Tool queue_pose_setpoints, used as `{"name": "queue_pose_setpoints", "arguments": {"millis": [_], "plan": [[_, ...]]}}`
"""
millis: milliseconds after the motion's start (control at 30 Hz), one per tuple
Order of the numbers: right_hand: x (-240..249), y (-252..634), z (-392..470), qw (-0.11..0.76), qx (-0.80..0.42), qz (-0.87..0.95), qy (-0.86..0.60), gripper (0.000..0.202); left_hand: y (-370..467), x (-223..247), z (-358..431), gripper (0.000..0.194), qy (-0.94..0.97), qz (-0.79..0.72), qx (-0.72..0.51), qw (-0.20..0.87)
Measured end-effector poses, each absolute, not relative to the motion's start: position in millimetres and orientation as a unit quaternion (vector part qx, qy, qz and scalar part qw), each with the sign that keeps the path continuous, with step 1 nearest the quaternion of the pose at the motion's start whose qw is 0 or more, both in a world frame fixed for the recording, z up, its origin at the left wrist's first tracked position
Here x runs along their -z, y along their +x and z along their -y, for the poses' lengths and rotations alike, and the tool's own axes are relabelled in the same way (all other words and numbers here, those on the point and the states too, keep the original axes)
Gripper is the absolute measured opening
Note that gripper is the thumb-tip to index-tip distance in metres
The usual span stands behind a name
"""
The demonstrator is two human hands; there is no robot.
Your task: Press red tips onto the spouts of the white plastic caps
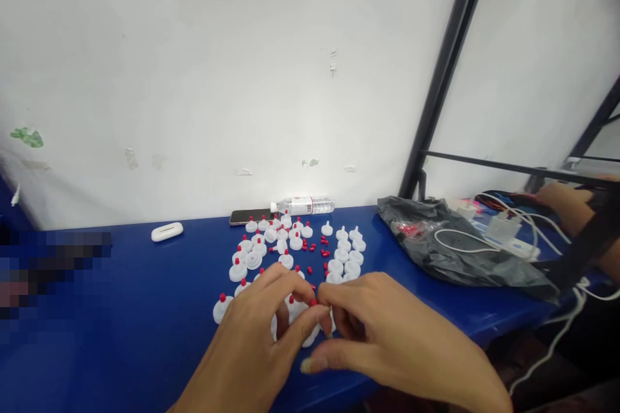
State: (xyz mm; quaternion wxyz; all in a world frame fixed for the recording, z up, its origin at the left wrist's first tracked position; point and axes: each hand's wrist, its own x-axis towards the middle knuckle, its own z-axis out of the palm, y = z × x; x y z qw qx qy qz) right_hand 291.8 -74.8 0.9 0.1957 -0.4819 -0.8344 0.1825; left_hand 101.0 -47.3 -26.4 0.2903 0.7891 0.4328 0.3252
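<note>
My left hand (pixel 264 329) is closed, its thumb and index finger pinching around a small red cap (pixel 314 302). The tip of my right index finger is close against the same cap. My right hand (pixel 372 329) has its thumb stretched out, apart from the bent fingers, and nothing plainly held shows in it. White round lid (pixel 311 336) is partly visible below the left thumb; whether the pinched cap sits on it is hidden. Several white lids with red-tipped spouts (pixel 237 270) spread beyond and left of my hands. Bare-spouted white lids (pixel 342 245) stand at right, with loose red caps (pixel 312 247) between the groups.
A clear bottle (pixel 310 206) and a phone (pixel 247 217) lie by the wall. A white oval object (pixel 167 231) is at left on the blue table (pixel 145 310). At right are a dark plastic bag (pixel 426 251), a charger with cables (pixel 504 227), a black metal frame (pixel 438 77) and another person's arm (pixel 564 203).
</note>
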Motion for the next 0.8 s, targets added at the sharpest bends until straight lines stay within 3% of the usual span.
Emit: {"name": "queue_pose_setpoints", "arguments": {"millis": [200,367,500,800], "plan": [[3.9,284.2,67.7,0.238,-0.16,0.843,-0.454,0.029,98.3,28.4,40.5,0.026,0.729,-0.381,-0.393,0.411],[-0.5,285.1,67.3,0.255,-0.182,0.845,-0.434,0.022,97.8,27.2,40.7,0.028,0.666,-0.322,-0.36,0.568],[-5.5,287.6,71.4,0.267,-0.204,0.842,-0.422,0.021,96.3,20.6,42.1,0.027,0.662,-0.359,-0.401,0.522],[0.5,270.9,69.2,0.283,-0.217,0.837,-0.415,0.04,86.5,14.5,40.1,0.032,0.674,-0.396,-0.427,0.455]]}}
